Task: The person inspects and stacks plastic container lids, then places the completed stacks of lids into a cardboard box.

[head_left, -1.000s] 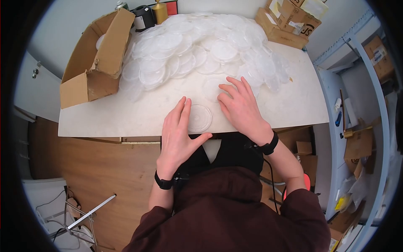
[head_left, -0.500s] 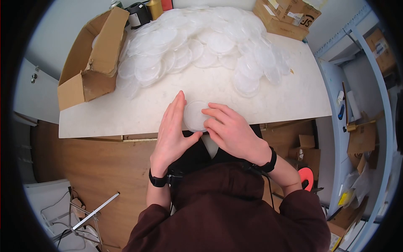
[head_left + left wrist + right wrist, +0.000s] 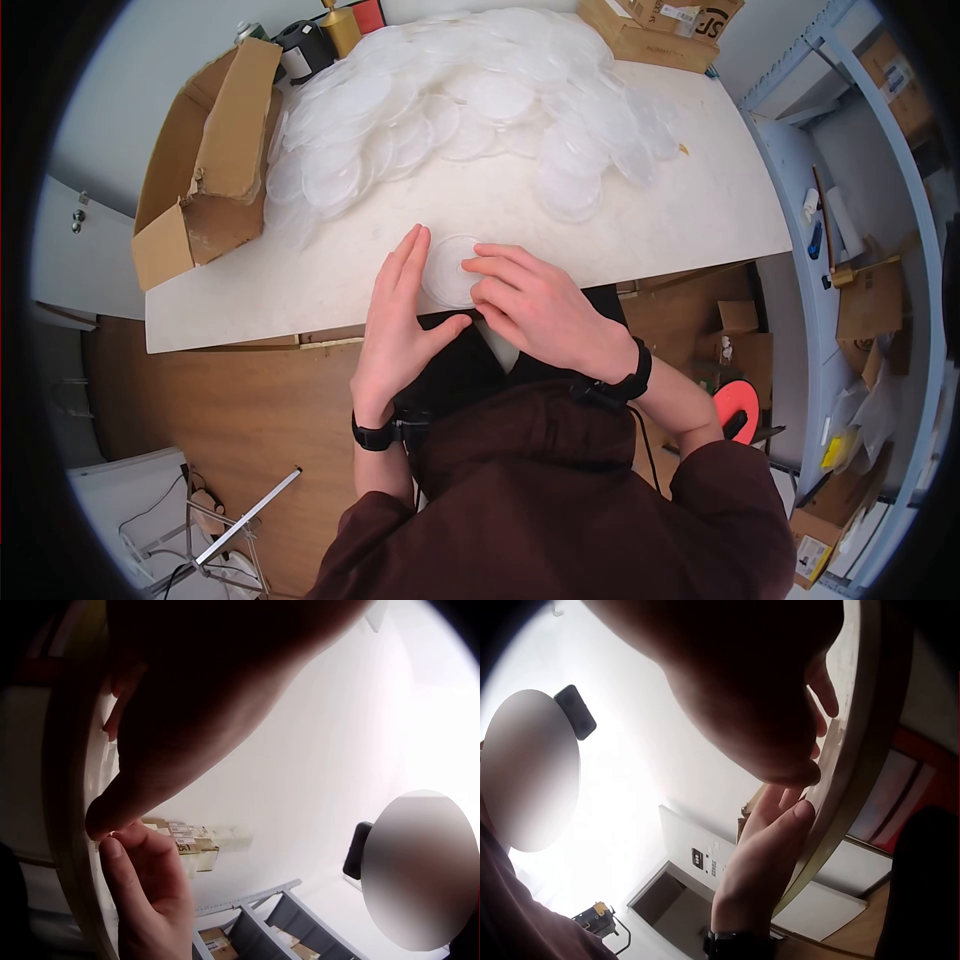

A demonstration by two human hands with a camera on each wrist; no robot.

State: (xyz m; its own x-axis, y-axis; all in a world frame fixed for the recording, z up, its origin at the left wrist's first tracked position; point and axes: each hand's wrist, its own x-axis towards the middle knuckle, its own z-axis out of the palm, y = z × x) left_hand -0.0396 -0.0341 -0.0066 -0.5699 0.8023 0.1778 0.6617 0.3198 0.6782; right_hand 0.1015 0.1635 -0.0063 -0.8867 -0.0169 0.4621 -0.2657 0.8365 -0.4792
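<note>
A round translucent lid (image 3: 449, 270) lies near the table's front edge. My left hand (image 3: 397, 325) stands at its left side, fingers straight and together, thumb spread toward the lid's near edge. From the right, my right hand (image 3: 543, 306) reaches over the lid with bent fingers, fingertips on its right part; whether they pinch it is hidden. Farther back spreads a large heap of similar lids (image 3: 480, 95). The left wrist view shows the right hand (image 3: 154, 892) with thumb and forefinger close together; the right wrist view shows the left hand (image 3: 761, 862) beside the table edge.
An open cardboard box (image 3: 230, 150) stands at the table's left, with a black container (image 3: 305, 50) and a gold bottle (image 3: 341, 30) behind it. More boxes (image 3: 650, 40) sit at the back right. A blue-grey shelf (image 3: 800, 300) stands right of the table (image 3: 690, 210).
My right hand has come from the heap's front edge to the lid by my left hand. One lid in front of the heap is no longer there. The view has shifted slightly.
</note>
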